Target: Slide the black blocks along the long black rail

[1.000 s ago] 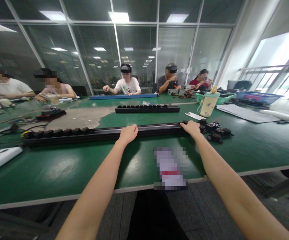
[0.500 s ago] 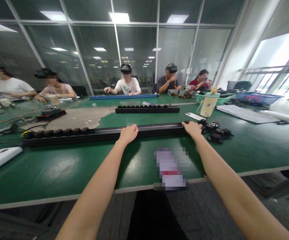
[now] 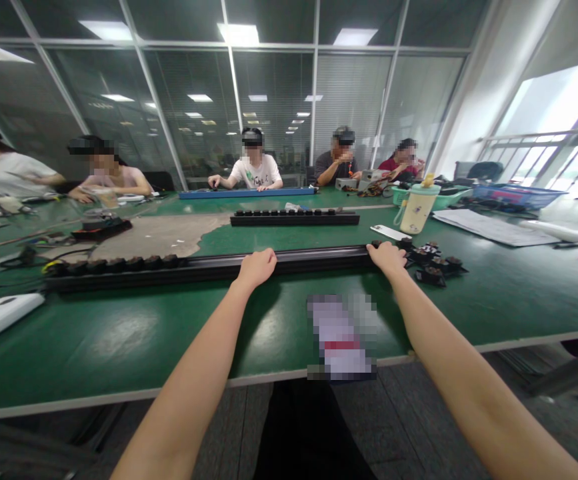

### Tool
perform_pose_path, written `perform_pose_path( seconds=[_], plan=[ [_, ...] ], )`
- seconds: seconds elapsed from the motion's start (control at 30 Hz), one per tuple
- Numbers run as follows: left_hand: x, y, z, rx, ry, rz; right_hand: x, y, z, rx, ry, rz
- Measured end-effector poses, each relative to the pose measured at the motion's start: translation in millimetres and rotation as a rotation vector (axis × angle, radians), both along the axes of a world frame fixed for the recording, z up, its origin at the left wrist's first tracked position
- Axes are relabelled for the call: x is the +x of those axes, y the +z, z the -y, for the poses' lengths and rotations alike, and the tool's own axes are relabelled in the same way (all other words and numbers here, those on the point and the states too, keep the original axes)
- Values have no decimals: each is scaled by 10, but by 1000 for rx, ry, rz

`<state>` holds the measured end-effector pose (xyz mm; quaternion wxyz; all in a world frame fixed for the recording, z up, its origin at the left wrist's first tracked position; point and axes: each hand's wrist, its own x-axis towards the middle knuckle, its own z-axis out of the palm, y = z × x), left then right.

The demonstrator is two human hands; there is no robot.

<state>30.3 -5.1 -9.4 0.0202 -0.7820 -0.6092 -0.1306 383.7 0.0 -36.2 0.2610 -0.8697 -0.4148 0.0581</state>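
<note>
Mid-frame, the long black rail point(image 3: 319, 260) is clamped by the left hand point(image 3: 257, 268); whether the right hand point(image 3: 387, 259) is closed cannot be told.

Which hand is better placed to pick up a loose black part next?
Right, probably: the right hand is beside the loose black parts, while the left hand is farther off, holding the black rail.

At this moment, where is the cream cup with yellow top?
In the head view, the cream cup stands on the right side of the green table, between the white phone and the paper sheets.
</note>
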Motion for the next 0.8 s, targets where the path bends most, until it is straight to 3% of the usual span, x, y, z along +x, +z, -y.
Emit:
perform_pose_path(
  seconds=[0.8],
  plan=[
    [9,25,29,-10,12,5,162,16,-12,2,20,-37]
  ],
)
